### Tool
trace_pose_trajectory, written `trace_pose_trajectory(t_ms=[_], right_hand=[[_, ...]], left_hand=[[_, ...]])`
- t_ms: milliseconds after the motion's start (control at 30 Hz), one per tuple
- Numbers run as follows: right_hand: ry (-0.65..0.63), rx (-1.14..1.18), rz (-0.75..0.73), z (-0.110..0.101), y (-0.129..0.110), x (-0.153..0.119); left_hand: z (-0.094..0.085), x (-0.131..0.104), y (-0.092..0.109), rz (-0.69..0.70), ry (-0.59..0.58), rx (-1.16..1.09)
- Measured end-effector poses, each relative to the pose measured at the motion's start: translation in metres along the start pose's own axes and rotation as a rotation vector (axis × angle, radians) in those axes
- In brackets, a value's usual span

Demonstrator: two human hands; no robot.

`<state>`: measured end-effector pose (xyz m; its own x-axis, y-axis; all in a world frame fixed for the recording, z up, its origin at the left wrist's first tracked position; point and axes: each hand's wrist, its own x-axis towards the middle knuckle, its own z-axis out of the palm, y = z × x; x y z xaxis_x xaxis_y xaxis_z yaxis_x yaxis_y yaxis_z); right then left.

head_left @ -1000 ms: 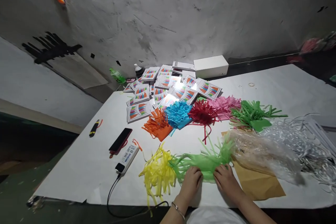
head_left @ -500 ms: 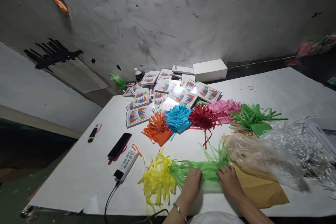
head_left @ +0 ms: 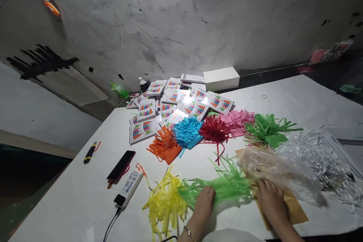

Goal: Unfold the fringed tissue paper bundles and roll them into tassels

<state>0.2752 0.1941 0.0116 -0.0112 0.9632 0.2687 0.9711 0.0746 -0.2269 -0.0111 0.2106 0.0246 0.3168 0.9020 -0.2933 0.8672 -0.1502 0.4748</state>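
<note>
A light green tissue-paper tassel (head_left: 231, 189), fringed into thin strips, lies stretched sideways at the table's near edge. My left hand (head_left: 204, 201) has its fingers closed on its middle, pressing the paper to the table. My right hand (head_left: 270, 198) is at the tassel's right end, fingers curled over the strip ends above a brown paper sheet (head_left: 293, 210); its fingertips are partly hidden. Touching the tassel's left end is a heap of yellow fringed tissue (head_left: 167, 204). Some green strips stick up behind the tassel's middle.
Fringed bundles in orange (head_left: 166, 145), blue (head_left: 187, 132), red (head_left: 215, 128), pink (head_left: 238, 121) and green (head_left: 269, 130) form a row behind. Printed packets (head_left: 193, 107) are piled further back near a white box (head_left: 221, 78). Clear plastic (head_left: 280, 170) and silvery strips (head_left: 314, 155) lie right; a phone (head_left: 121, 165) left.
My right hand has moved right along the green tassel, drawing its strips out over the brown paper. My left hand stays on the tassel. The camera view has shifted slightly.
</note>
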Motion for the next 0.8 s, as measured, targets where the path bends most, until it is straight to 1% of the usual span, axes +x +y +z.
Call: trace_pose_trajectory(t_ms=[33, 100, 167, 200, 267, 300, 367, 467, 533, 633, 700, 733, 800], right_hand=[[0.003, 0.042, -0.049, -0.002, -0.008, 0.0], [-0.029, 0.151, -0.201, 0.001, -0.032, 0.002], [-0.096, 0.253, -0.353, 0.011, -0.06, 0.007], [-0.131, 0.288, -0.402, 0.018, -0.072, 0.011], [-0.192, 0.324, -0.443, 0.033, -0.084, 0.018], [-0.217, 0.328, -0.44, 0.039, -0.084, 0.02], [-0.258, 0.319, -0.406, 0.049, -0.076, 0.024], [-0.291, 0.299, -0.333, 0.057, -0.061, 0.024], [-0.294, 0.277, -0.278, 0.061, -0.056, 0.025], [-0.271, 0.216, -0.196, 0.066, -0.06, 0.03], [-0.237, 0.179, -0.18, 0.065, -0.065, 0.033], [-0.218, 0.169, -0.192, 0.063, -0.068, 0.034], [-0.19, 0.171, -0.265, 0.059, -0.072, 0.034]], left_hand=[[0.0, 0.0, 0.0, -0.002, 0.001, -0.008], [0.001, -0.001, 0.001, -0.004, 0.005, -0.027], [0.001, -0.001, 0.001, -0.008, 0.007, -0.048], [0.002, -0.001, 0.001, -0.012, 0.008, -0.059], [0.002, 0.0, 0.0, -0.035, 0.01, -0.078], [0.001, 0.001, -0.001, -0.055, 0.011, -0.087], [0.0, 0.004, -0.002, -0.112, 0.016, -0.103], [-0.004, 0.012, 0.0, -0.206, 0.028, -0.125], [-0.007, 0.019, 0.003, -0.263, 0.035, -0.13], [-0.012, 0.029, 0.008, -0.338, 0.034, -0.126], [-0.014, 0.035, 0.01, -0.372, 0.028, -0.119], [-0.014, 0.037, 0.011, -0.382, 0.025, -0.114], [-0.014, 0.042, 0.01, -0.389, 0.025, -0.102]])
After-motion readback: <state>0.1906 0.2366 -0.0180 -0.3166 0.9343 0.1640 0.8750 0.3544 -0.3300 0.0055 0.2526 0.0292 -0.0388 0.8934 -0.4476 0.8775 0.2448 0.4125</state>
